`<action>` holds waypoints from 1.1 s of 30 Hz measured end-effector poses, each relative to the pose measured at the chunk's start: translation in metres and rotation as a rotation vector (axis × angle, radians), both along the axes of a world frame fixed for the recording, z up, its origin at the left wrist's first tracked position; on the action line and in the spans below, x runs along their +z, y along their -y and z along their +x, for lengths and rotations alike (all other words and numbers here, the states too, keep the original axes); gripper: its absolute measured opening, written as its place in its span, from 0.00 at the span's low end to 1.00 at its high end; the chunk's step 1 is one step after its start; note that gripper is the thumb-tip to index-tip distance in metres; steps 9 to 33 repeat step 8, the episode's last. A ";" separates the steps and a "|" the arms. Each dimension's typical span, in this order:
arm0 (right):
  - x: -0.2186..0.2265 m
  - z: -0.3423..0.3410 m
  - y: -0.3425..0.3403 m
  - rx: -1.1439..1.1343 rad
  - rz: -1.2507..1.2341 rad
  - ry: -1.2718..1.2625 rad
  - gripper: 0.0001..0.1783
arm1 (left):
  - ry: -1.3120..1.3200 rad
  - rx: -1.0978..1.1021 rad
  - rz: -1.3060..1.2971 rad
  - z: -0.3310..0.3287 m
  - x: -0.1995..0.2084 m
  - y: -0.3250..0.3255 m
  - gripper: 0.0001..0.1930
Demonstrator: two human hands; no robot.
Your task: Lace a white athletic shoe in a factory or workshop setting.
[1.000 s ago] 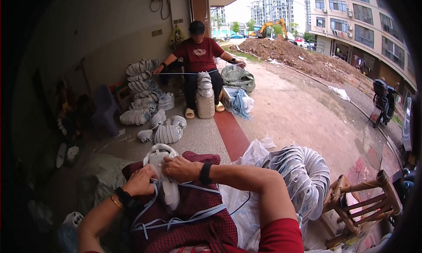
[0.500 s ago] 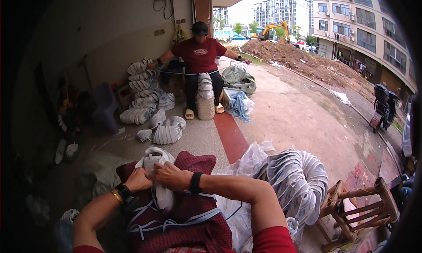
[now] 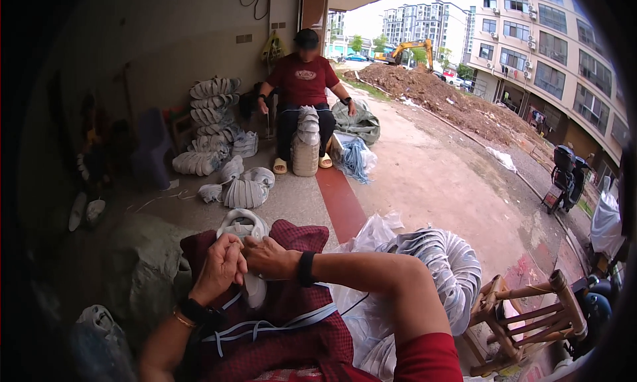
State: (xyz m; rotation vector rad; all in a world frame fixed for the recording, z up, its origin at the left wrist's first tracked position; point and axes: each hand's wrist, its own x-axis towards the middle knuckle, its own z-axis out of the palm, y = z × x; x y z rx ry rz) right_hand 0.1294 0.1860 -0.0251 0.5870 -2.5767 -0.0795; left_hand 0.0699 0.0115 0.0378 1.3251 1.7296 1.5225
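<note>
A white shoe upper [image 3: 254,293] rests on the red-and-black checked cloth [image 3: 295,302] over my lap, its padded collar pointing away from me. My left hand [image 3: 222,266] is closed in a pinch just above the upper's left side; whatever lies between its fingertips is too small to make out. Close beside it, my right hand [image 3: 269,257] curls over the upper's middle with its fingertips mostly hidden. Light-blue laces [image 3: 282,324] trail loosely across the cloth below both wrists.
A ring of stacked white uppers [image 3: 441,262] lies right, by a bamboo stool [image 3: 524,315]. Ahead, a seated person [image 3: 302,76] has a stack of uppers [image 3: 307,133] between the knees. More uppers [image 3: 247,193] lie on the floor, near a bundle of blue laces [image 3: 356,157].
My left hand has lifted slightly off the upper and turned, while my right hand stays on it. The person ahead has lowered both outstretched arms. My view has shifted a little.
</note>
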 end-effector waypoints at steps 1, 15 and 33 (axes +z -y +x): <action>0.006 0.001 0.001 -0.031 -0.001 0.100 0.12 | -0.023 0.084 0.051 -0.014 -0.010 -0.003 0.09; 0.027 -0.001 -0.005 0.011 -0.064 0.416 0.13 | -0.105 0.088 0.161 -0.044 -0.043 -0.027 0.11; 0.027 -0.001 -0.005 0.011 -0.064 0.416 0.13 | -0.105 0.088 0.161 -0.044 -0.043 -0.027 0.11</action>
